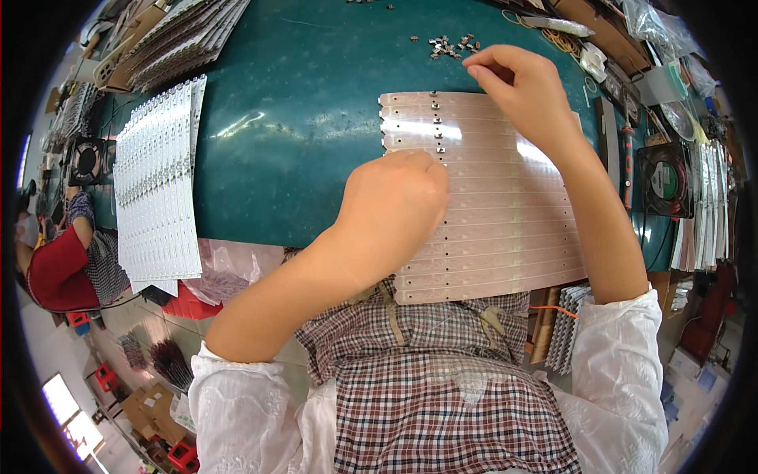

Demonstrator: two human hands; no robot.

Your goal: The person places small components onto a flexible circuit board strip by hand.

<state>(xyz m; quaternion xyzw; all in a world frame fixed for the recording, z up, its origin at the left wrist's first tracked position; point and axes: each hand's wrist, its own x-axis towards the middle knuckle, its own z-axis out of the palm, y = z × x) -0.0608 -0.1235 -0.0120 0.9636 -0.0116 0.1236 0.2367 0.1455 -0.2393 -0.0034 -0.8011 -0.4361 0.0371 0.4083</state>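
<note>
In front of me lies a pale pink panel [505,205] made of several joined narrow strips, its near edge over the table's front edge by my lap. Along its left part runs a column of small dark holes, the upper ones carrying small metallic connectors [440,148]. Over that column my left hand [397,193] is closed with its fingertips down at the panel; what they hold is hidden. Beyond the panel's far edge my right hand [527,91] pinches thumb and forefinger together beside a loose pile of small metallic connectors [444,47]. Anything in that pinch is too small to make out.
White strip boards [158,186] lie stacked on the green table [268,158] at left, with more strips [178,43] behind. Small fans [667,180] stand at both sides. A red-handled tool [628,166] lies right. Another person [67,265] sits far left.
</note>
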